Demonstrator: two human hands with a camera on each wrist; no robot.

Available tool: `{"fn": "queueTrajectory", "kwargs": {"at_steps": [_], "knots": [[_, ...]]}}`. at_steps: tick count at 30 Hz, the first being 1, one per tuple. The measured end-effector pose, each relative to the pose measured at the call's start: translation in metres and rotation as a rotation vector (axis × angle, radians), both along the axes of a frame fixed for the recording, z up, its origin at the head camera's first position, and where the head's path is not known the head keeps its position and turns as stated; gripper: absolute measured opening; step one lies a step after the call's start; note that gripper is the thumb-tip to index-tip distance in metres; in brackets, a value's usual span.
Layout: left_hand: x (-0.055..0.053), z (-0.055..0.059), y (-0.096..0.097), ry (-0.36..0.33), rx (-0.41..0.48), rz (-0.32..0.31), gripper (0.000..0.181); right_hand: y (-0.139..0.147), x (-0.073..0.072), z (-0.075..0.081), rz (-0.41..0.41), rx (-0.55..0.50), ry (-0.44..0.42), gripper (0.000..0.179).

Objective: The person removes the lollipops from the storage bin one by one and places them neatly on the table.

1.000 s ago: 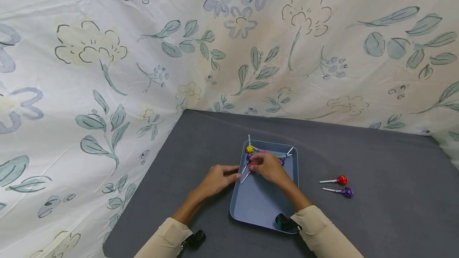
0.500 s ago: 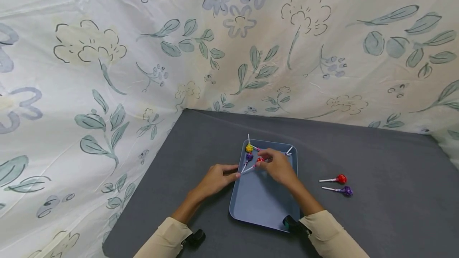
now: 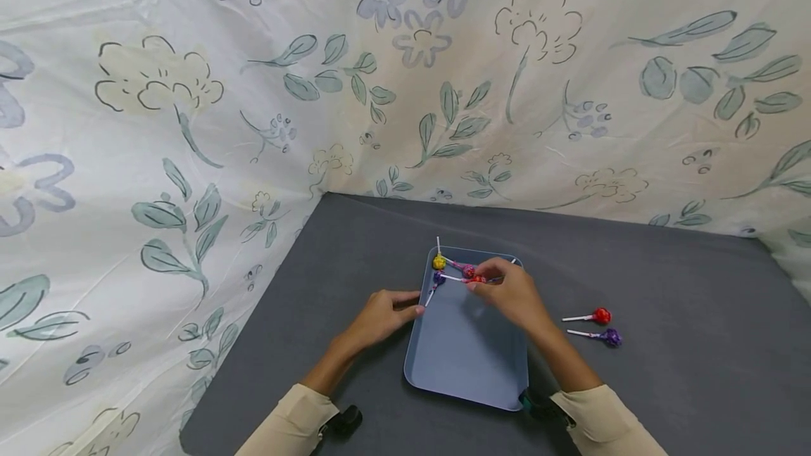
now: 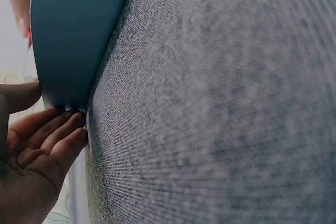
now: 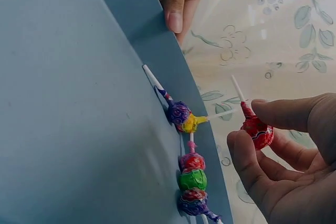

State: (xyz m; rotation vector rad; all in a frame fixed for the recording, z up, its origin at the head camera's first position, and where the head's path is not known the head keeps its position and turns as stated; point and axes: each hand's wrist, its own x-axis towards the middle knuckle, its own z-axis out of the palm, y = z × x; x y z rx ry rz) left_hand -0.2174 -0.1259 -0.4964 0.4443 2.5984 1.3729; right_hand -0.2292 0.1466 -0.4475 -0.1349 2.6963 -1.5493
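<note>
The right hand (image 3: pixel 513 295) pinches a round, red-wrapped lollipop (image 5: pixel 258 134) between thumb and fingers; the candy sits at the hand's ten o'clock, over the twelve o'clock end of a blue-grey rectangular tray (image 3: pixel 465 364). The right wrist view shows a round, green-wrapped lollipop (image 5: pixel 192 180) that this hand hides from the head view. The left hand (image 3: pixel 380 319), loosely extended, touches the tray's nine o'clock side; only the left wrist view shows its lower fingertips (image 4: pixel 77 136). Only the head view shows a purple-wrapped lollipop (image 3: pixel 612 338) on the dark grey desk (image 3: pixel 697 343), toward the right hand's four o'clock.
</note>
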Motion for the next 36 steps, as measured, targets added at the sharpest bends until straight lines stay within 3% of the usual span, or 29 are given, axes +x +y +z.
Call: {"fn": "queueTrajectory", "kwargs": {"at_steps": [13,23,36], "knots": [[0.0,-0.001,0.0,0.002,0.004,0.003,0.046,0.026,0.016,0.007,-0.008,-0.017,-0.042,0.036],[0.0,-0.001,0.0,-0.001,-0.008,0.002,0.047,0.045,0.031,0.006,-0.025,-0.019,-0.004,0.033],[0.002,0.001,-0.001,0.009,0.018,-0.017,0.046,0.071,0.05,0.009,-0.081,0.012,-0.067,0.04]]}}
